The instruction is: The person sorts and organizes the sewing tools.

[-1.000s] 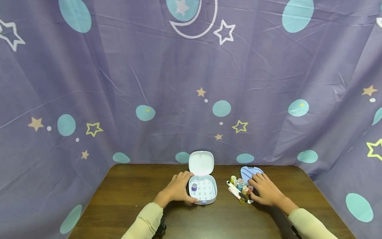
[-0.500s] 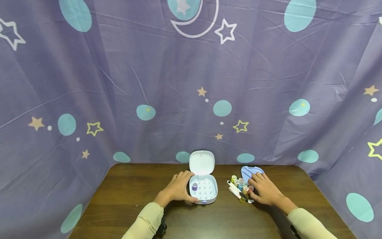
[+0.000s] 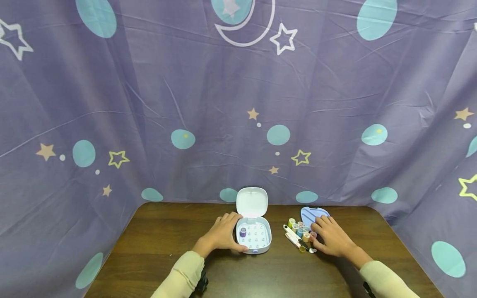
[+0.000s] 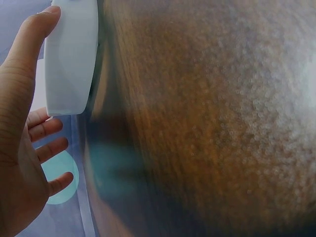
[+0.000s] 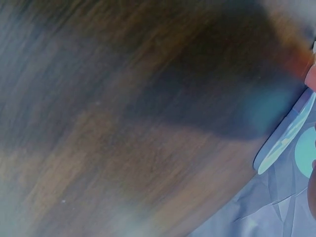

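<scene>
My left hand (image 3: 222,233) holds the left side of a white sewing box (image 3: 263,250), thumb at its front corner and fingers toward the back. In the left wrist view the thumb lies on the box's wall (image 4: 71,64). The box's lid (image 3: 252,202) stands raised; inside, one purple thread spool (image 3: 243,232) sits among rows of bare pegs. My right hand (image 3: 331,238) rests by the loose spools, fingers loosely bent over the near edge of a blue tray (image 3: 308,215), thumb close to a red spool (image 3: 313,236). The right wrist view shows only a sliver of this hand.
Several colored spools, a teal one (image 3: 299,232) among them, lie bunched left of the right hand. Slim white tools (image 3: 292,239) and a small yellow round piece (image 3: 302,249) lie beside them. A purple patterned curtain (image 3: 223,165) hangs behind the wooden table (image 3: 179,231).
</scene>
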Motion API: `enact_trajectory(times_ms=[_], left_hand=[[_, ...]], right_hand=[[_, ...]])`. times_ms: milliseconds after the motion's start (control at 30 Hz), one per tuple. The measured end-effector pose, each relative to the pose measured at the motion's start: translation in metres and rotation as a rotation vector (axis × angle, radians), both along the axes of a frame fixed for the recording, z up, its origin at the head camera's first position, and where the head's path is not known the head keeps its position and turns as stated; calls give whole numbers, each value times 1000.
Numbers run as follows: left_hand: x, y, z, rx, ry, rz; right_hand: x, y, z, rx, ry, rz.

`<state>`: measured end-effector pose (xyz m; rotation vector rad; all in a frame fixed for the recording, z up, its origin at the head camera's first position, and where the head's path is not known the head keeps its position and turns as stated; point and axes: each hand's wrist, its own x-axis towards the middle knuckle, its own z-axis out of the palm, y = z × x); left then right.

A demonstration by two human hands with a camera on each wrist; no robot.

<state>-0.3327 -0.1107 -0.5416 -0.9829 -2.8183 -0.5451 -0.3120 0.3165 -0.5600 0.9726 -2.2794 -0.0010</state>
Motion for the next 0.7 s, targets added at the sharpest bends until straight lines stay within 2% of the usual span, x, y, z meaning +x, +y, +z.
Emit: enact_trajectory(times_ms=[467,700], left_hand=[[1,-2,-1,-9,5,-4],[1,-1,2,-10,-11,7]], right_hand=[[2,3,1,-18,10,3],[1,6,12,-24,5,17]])
